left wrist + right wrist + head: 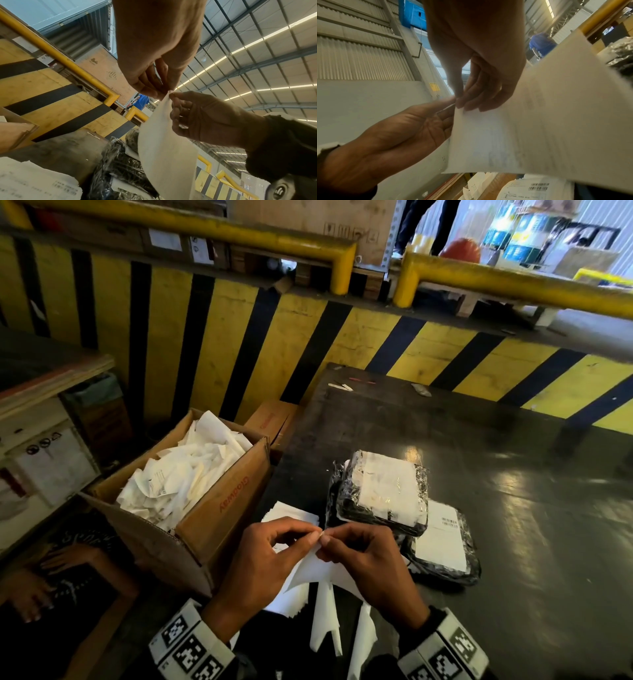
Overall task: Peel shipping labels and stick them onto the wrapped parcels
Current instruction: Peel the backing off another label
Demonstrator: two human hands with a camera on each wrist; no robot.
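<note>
Low in the centre of the head view, the left hand (260, 563) and the right hand (373, 566) are both pinching the top corner of a white shipping label (318, 571), fingertips meeting. Just above them, two wrapped parcels (380, 494) are lying on the dark tabletop (513, 508), overlapping. At left, a cardboard box (219, 508) is holding white paper scraps (185, 470).
</note>
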